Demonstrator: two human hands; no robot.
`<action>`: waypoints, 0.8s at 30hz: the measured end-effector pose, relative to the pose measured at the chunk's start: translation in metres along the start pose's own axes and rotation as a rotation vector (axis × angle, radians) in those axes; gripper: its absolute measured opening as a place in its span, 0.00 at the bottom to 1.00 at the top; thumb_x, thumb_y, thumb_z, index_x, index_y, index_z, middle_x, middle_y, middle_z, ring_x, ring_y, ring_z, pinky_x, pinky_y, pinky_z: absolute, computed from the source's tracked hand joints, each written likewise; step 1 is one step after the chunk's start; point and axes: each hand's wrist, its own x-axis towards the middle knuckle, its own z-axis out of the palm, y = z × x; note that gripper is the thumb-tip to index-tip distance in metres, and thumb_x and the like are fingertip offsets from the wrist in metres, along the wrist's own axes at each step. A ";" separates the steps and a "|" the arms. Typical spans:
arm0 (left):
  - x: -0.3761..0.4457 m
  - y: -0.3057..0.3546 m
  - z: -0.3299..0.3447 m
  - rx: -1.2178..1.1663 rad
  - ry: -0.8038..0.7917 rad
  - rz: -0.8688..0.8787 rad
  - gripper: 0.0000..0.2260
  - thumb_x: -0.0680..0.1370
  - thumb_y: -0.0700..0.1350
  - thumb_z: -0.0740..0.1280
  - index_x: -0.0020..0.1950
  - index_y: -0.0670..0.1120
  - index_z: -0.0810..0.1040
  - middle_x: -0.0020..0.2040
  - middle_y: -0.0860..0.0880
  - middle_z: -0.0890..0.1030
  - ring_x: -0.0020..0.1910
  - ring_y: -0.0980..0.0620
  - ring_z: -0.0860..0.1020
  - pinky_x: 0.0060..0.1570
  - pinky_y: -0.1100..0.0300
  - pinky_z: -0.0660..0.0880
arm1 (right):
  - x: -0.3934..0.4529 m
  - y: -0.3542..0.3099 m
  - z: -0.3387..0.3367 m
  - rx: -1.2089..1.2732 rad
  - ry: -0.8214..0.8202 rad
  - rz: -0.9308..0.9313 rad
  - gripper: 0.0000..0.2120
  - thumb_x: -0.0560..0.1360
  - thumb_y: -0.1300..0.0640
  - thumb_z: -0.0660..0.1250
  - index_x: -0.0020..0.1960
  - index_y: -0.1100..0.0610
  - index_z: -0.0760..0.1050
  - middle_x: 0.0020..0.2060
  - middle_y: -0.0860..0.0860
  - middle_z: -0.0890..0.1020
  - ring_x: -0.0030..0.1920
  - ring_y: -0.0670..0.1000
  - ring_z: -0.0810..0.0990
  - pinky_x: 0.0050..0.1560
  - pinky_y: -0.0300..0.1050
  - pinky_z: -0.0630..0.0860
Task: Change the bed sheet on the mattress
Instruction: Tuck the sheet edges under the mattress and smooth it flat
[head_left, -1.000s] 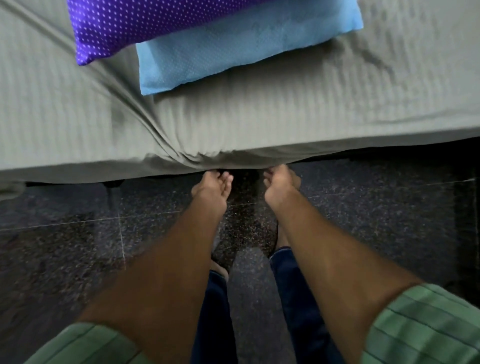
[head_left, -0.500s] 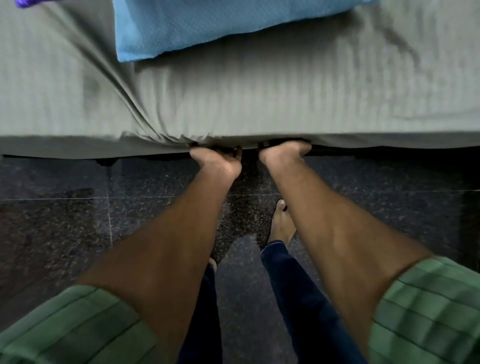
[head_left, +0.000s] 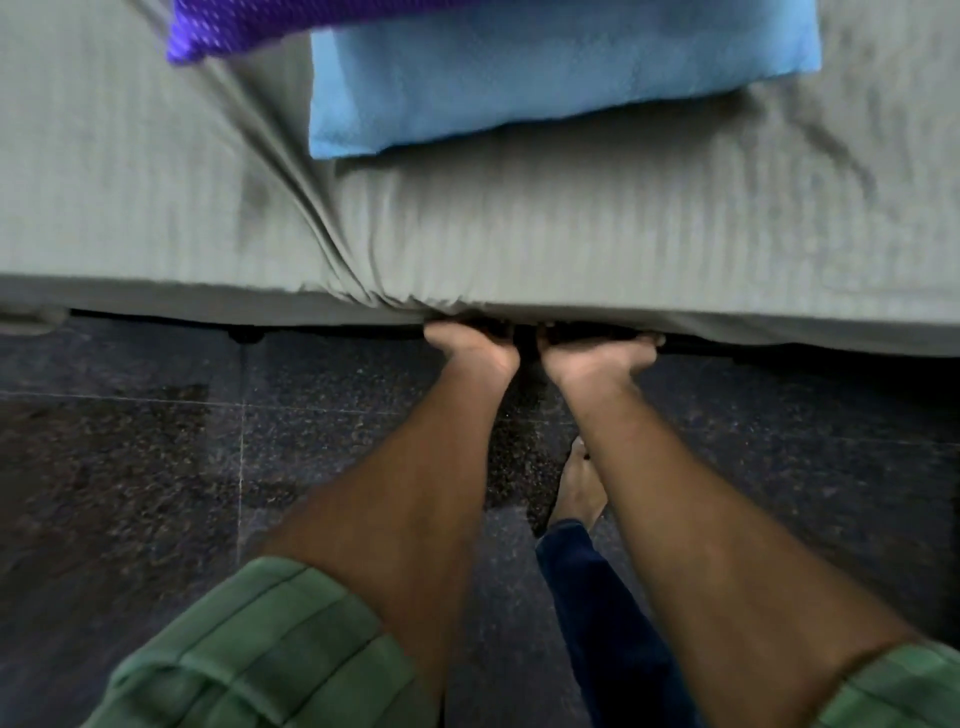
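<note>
A grey striped bed sheet covers the mattress across the top of the view. My left hand is at the sheet's lower edge, its fingers tucked under the mattress out of sight. Tight folds of the sheet gather and run down to this hand, which grips the fabric. Just to its right, my right hand reaches under the same edge. Its fingers are mostly hidden in the dark gap, so its grip is unclear.
A light blue pillow and a purple dotted pillow lie on the sheet near the top. Dark speckled floor tiles stretch below the bed. My bare foot stands on the floor between my forearms.
Both hands moved from open air in front of the bed up to the mattress edge and slid under it. The sheet folds now pull tighter toward my left hand.
</note>
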 end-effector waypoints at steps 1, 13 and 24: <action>-0.002 0.001 0.009 -0.038 -0.022 -0.008 0.32 0.82 0.66 0.46 0.71 0.50 0.77 0.74 0.45 0.75 0.73 0.40 0.72 0.74 0.40 0.66 | -0.003 0.006 0.014 0.018 0.036 -0.004 0.35 0.77 0.26 0.49 0.71 0.45 0.77 0.72 0.53 0.77 0.71 0.62 0.74 0.75 0.64 0.65; 0.003 0.102 -0.052 0.899 -0.039 -0.105 0.17 0.86 0.52 0.52 0.65 0.49 0.77 0.67 0.47 0.81 0.51 0.53 0.80 0.57 0.57 0.70 | -0.013 0.031 -0.023 -0.545 0.224 -0.017 0.23 0.85 0.39 0.50 0.64 0.50 0.76 0.60 0.54 0.82 0.50 0.54 0.79 0.62 0.51 0.73; -0.015 0.264 -0.059 0.816 0.191 0.474 0.02 0.78 0.36 0.68 0.47 0.41 0.80 0.43 0.46 0.84 0.36 0.53 0.84 0.26 0.65 0.72 | -0.090 0.253 0.020 -0.669 -0.054 0.353 0.11 0.84 0.51 0.58 0.48 0.54 0.75 0.45 0.51 0.82 0.43 0.49 0.80 0.43 0.43 0.75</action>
